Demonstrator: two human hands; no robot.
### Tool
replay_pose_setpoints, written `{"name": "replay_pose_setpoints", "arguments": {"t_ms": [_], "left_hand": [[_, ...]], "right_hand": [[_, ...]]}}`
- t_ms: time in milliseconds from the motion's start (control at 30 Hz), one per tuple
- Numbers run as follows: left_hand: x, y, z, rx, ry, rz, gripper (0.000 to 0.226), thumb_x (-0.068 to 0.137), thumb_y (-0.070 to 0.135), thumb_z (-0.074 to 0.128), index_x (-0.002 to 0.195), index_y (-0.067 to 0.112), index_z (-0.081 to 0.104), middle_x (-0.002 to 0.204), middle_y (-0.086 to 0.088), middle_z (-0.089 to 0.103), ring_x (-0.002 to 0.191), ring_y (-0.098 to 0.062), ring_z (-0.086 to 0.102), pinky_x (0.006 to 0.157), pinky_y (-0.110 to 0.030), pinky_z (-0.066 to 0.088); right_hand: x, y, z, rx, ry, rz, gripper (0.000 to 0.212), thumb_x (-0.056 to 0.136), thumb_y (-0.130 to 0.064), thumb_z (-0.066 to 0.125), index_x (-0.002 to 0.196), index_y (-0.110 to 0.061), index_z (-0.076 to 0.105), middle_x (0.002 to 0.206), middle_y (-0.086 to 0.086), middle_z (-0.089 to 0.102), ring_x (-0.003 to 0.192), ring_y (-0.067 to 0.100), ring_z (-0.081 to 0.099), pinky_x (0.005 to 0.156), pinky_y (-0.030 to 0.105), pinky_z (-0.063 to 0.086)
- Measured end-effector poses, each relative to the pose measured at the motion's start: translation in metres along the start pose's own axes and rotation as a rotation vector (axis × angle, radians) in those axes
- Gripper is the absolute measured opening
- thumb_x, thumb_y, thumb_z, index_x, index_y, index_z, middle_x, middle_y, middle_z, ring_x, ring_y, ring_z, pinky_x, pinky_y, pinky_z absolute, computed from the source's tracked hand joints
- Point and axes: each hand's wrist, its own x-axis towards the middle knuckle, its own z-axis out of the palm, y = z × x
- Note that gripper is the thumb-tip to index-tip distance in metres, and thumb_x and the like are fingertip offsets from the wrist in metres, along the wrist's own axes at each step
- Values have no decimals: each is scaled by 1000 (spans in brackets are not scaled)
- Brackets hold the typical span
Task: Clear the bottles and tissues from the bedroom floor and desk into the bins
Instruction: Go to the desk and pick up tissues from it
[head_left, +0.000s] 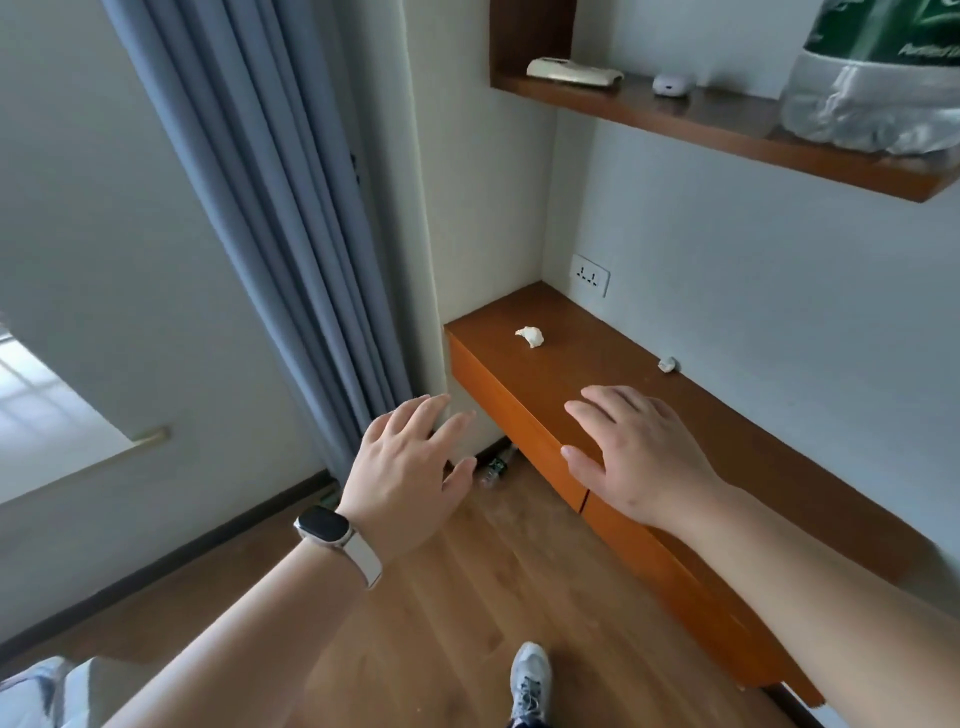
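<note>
A grey curtain (291, 234) hangs at far left. The left hand (405, 478), fingers spread and empty, hovers over the floor, partly hiding a bottle (493, 470) lying under the surface (545, 374). The right hand (639, 452), also splayed and empty, reaches over the surface, likely toward a crumpled tissue (530, 336); a smaller tissue scrap (667, 364) lies against the wall.

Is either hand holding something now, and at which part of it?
Nothing is held. The left hand and right hand are both open and empty above the orange wooden desk.
</note>
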Motion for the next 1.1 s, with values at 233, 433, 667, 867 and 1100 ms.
{"name": "replay_pose_setpoints", "arguments": {"t_ms": [233,433,667,867,1100], "left_hand": [[113,-6,29,41,-78,69,45,94,48,43,136,30,46,142,0,50,134,-25,44,105,-47,39],[190,4,60,37,-156,74,47,96,46,46,141,30,46,148,0,46,139,-25,39,110,-47,35],[247,-2,85,24,-229,105,51,98,50,39,147,34,35,156,4,33,145,-20,26,116,-44,26],[291,-14,119,2,-280,144,51,99,50,38,148,35,33,157,4,31,146,-20,24,117,-42,22],[355,-41,182,-39,-383,209,50,98,53,36,146,38,29,158,6,27,146,-19,23,117,-43,23]], "right_hand": [[87,60,24,48,-39,42,56,97,-55,25,141,-24,40,146,-2,41,136,19,35,108,38,33],[147,109,42,50,-85,52,56,97,-56,24,141,-24,38,148,-1,39,137,19,32,109,39,31],[176,139,54,84,-98,109,55,97,-56,28,140,-24,40,146,-2,40,136,19,33,109,38,31],[196,154,76,111,-148,194,55,97,-56,27,141,-25,38,148,-2,37,138,19,31,111,38,28],[243,162,102,105,-163,326,54,97,-54,28,140,-24,39,148,-1,38,137,20,32,112,40,27]]}}
